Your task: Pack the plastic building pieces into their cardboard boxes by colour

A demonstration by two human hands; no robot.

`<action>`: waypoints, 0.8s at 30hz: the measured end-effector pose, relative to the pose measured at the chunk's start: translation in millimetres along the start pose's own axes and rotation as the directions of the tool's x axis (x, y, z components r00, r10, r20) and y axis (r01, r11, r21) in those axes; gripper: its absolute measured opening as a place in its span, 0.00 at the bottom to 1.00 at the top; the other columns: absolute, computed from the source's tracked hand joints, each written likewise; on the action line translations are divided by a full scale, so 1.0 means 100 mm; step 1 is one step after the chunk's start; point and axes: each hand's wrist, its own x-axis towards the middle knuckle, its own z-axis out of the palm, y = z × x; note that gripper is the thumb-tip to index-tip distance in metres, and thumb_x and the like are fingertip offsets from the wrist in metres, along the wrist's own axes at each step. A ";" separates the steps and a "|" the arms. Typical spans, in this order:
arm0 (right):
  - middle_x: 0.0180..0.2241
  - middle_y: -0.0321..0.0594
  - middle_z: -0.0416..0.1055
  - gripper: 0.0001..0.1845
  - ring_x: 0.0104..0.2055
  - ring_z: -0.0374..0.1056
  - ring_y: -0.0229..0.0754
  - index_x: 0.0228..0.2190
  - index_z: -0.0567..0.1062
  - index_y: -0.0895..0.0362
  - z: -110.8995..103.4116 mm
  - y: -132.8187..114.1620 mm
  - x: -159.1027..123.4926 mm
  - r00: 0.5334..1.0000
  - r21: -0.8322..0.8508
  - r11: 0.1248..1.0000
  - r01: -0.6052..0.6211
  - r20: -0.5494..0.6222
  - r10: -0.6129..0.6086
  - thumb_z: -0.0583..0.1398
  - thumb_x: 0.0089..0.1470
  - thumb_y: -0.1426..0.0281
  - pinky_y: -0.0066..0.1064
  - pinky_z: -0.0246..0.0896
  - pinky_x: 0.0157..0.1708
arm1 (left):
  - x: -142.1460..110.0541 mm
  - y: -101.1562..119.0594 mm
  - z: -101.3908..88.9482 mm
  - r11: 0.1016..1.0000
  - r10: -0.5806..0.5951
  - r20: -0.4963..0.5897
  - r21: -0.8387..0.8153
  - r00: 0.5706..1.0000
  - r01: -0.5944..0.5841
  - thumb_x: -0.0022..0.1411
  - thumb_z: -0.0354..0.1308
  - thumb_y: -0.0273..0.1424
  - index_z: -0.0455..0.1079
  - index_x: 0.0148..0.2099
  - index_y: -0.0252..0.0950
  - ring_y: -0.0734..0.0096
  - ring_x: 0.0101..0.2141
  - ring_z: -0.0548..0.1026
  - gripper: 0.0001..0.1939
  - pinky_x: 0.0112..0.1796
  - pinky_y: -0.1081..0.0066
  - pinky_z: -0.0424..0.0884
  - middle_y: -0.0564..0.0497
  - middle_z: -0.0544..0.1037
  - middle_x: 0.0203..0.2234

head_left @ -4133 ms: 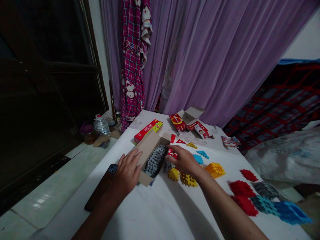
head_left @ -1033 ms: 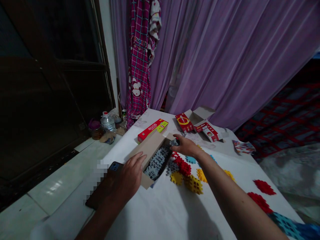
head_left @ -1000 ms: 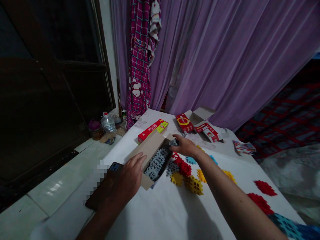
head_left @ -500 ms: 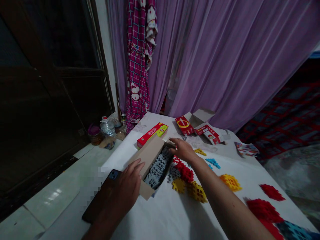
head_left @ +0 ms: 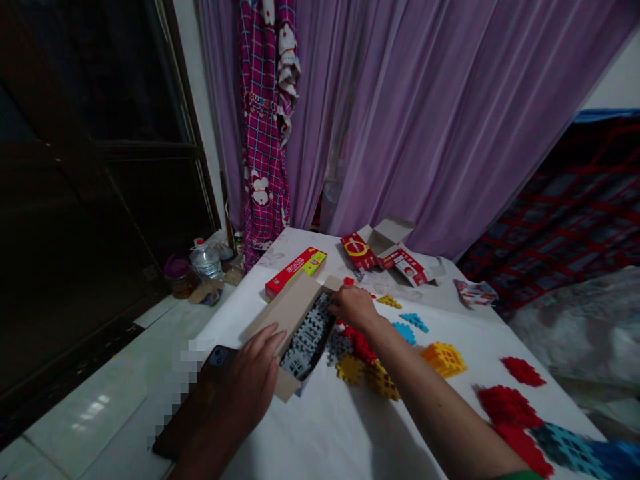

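A long cardboard box (head_left: 287,320) lies tilted on the white-covered table (head_left: 320,433), packed with grey waffle-shaped plastic blocks (head_left: 305,347). My left hand (head_left: 253,377) presses its fingers against the box's near long wall. My right hand (head_left: 354,308) curls over the far end of the box, right above the grey blocks, and its fingertips are partly hidden. Just past that hand lie loose red blocks (head_left: 360,345) and a grey block (head_left: 339,348). A dark phone (head_left: 200,400) lies under my left wrist.
Yellow blocks (head_left: 444,359), red blocks (head_left: 507,407) and teal blocks (head_left: 565,450) cover the table's right side. A red-and-green carton (head_left: 296,272) and opened red cartons (head_left: 357,251) stand at the back. A plastic bottle (head_left: 205,261) stands on the floor beyond the left table edge.
My right hand has moved from the box's far corner inward, over the grey blocks. My left hand has stayed on the wall, and the view has shifted slightly.
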 end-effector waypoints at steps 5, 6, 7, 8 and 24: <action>0.44 0.54 0.76 0.14 0.48 0.71 0.51 0.40 0.80 0.59 0.02 -0.11 0.10 0.998 -0.028 1.000 -0.013 0.053 0.015 0.58 0.54 0.69 0.37 0.64 0.44 | -0.01 -0.02 -0.01 1.000 0.015 -0.024 0.015 1.000 -0.015 0.68 0.44 0.30 0.61 0.62 0.40 0.64 0.57 0.68 0.22 0.54 0.62 0.69 0.45 0.69 0.59; 0.44 0.55 0.76 0.14 0.48 0.71 0.52 0.40 0.80 0.60 0.02 -0.12 0.11 0.998 -0.030 0.999 -0.013 0.059 0.014 0.58 0.54 0.70 0.37 0.64 0.44 | -0.01 -0.02 -0.01 1.000 0.016 -0.026 0.013 1.000 -0.016 0.68 0.44 0.30 0.62 0.62 0.40 0.64 0.57 0.68 0.22 0.54 0.62 0.69 0.45 0.69 0.58; 0.44 0.55 0.76 0.14 0.48 0.71 0.52 0.40 0.80 0.60 0.02 -0.14 0.12 0.998 -0.031 0.999 -0.012 0.064 0.014 0.59 0.53 0.71 0.37 0.64 0.44 | -0.01 -0.03 -0.01 1.000 0.014 -0.024 0.007 1.000 -0.014 0.68 0.44 0.30 0.62 0.62 0.41 0.64 0.57 0.68 0.22 0.55 0.62 0.69 0.45 0.69 0.58; 0.44 0.55 0.76 0.14 0.48 0.71 0.52 0.40 0.80 0.60 0.02 -0.15 0.13 0.998 -0.033 0.999 -0.010 0.065 0.013 0.59 0.53 0.72 0.37 0.64 0.44 | -0.02 -0.03 -0.01 1.000 0.011 -0.022 0.002 1.000 -0.011 0.68 0.44 0.30 0.62 0.62 0.41 0.64 0.57 0.68 0.22 0.55 0.62 0.69 0.45 0.69 0.58; 0.42 0.49 0.77 0.13 0.43 0.72 0.49 0.36 0.81 0.55 -0.09 -0.41 -0.22 0.990 -0.001 0.992 0.128 0.055 -0.128 0.58 0.51 0.67 0.34 0.65 0.38 | -0.01 -0.02 -0.07 1.000 -0.002 0.001 0.010 1.000 0.002 0.68 0.44 0.31 0.62 0.62 0.40 0.64 0.58 0.67 0.21 0.55 0.62 0.68 0.45 0.68 0.59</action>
